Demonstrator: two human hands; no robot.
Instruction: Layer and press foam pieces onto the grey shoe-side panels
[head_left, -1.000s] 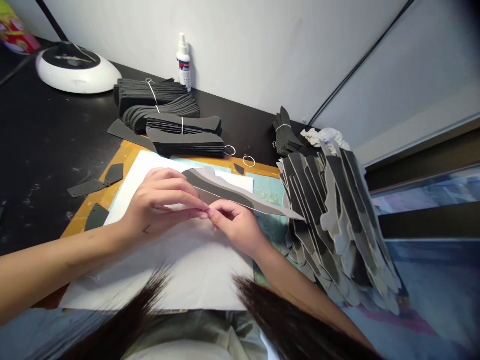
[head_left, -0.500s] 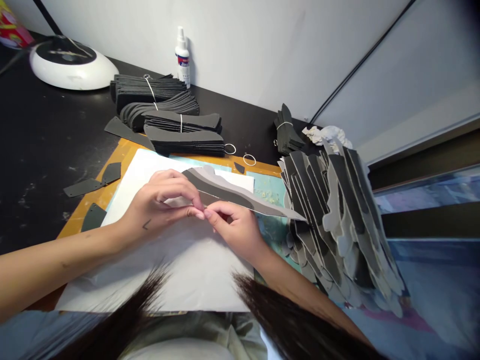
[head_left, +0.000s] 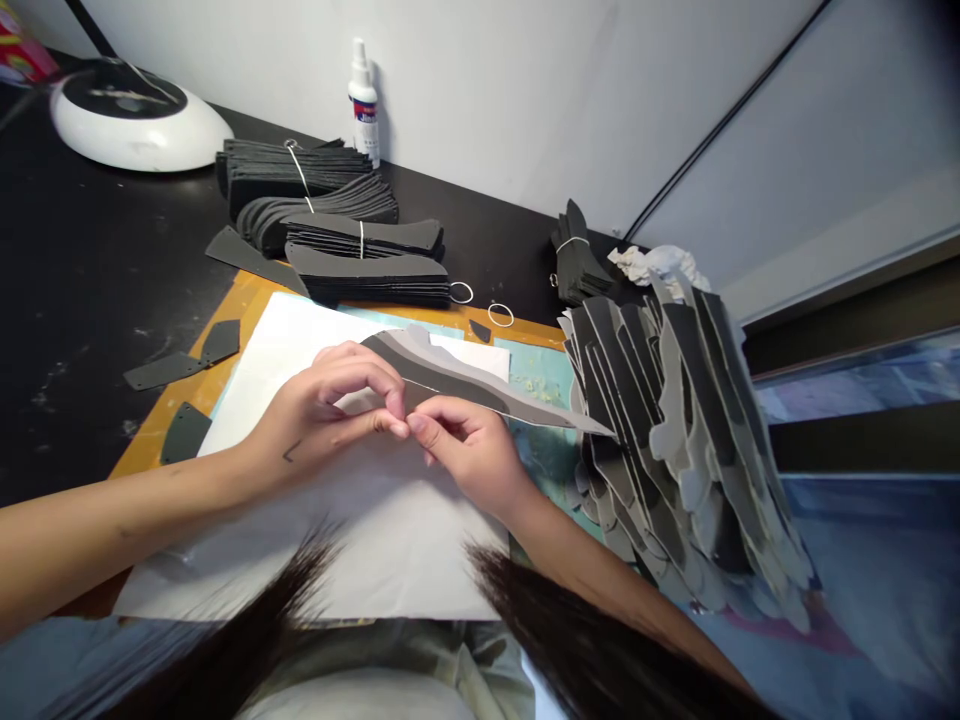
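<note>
meeting at the tips over a white sheet, the left hand and the right hand each have thumb and forefinger drawn into a pinch. the fingers are closed, though i cannot tell whether anything small is caught between them. just beyond them, a long layered grey piece lies slantwise, its left end partly hidden behind the left hand and its narrow tip reaching the edge of a pile of similar pieces on the right. beyond the sheet, four stacks of dark strips sit on the black counter, white bands around some of them. two loose white rings lie just right of the nearest stack. a spray bottle stands upright behind the stacks, with a white lamp base to its left. farther right, a banded dark bundle sits beside a crumpled white wad.
</note>
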